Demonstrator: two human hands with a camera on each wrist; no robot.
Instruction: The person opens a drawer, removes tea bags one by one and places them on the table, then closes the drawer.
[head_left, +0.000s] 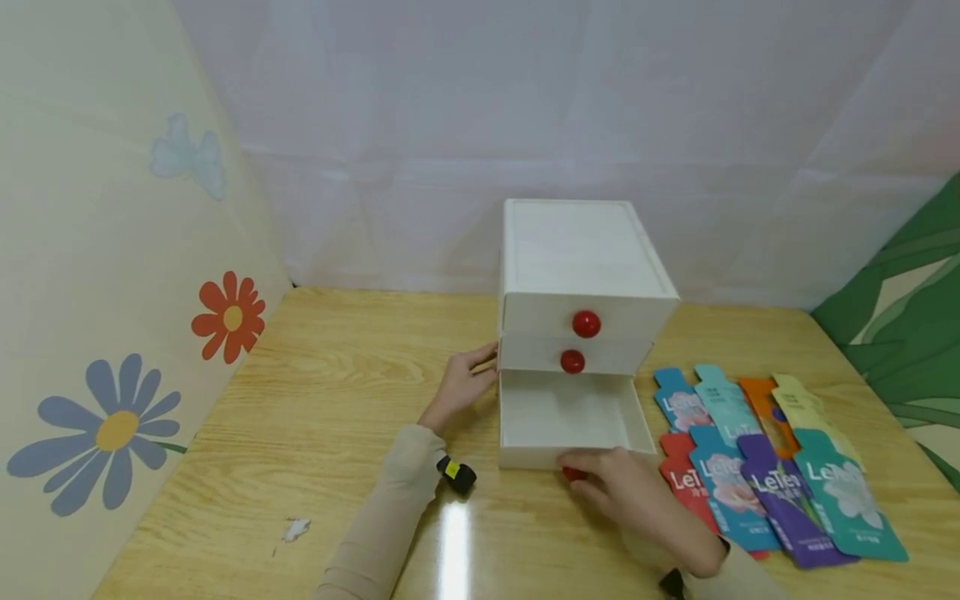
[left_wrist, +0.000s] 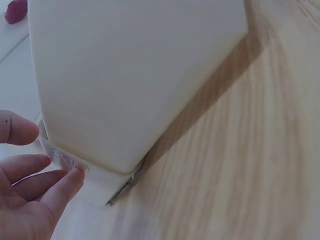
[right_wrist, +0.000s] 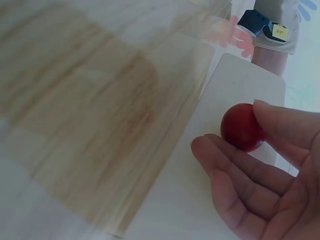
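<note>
A small white drawer cabinet stands on the table, with its bottom drawer pulled out and nothing visible inside. The upper two drawers are in, each with a red knob. At the bottom drawer's front, my right hand pinches its round red knob between thumb and fingers. My left hand is at the cabinet's left side, its fingers loosely bent at the lower edge. In the left wrist view, those fingertips touch a clear strip beside the white wall.
To the right of the cabinet, several colourful pouches lie overlapping on the wooden table. A torn white scrap is on the table at left. A pale cloth hangs behind, and decorated panels flank both sides.
</note>
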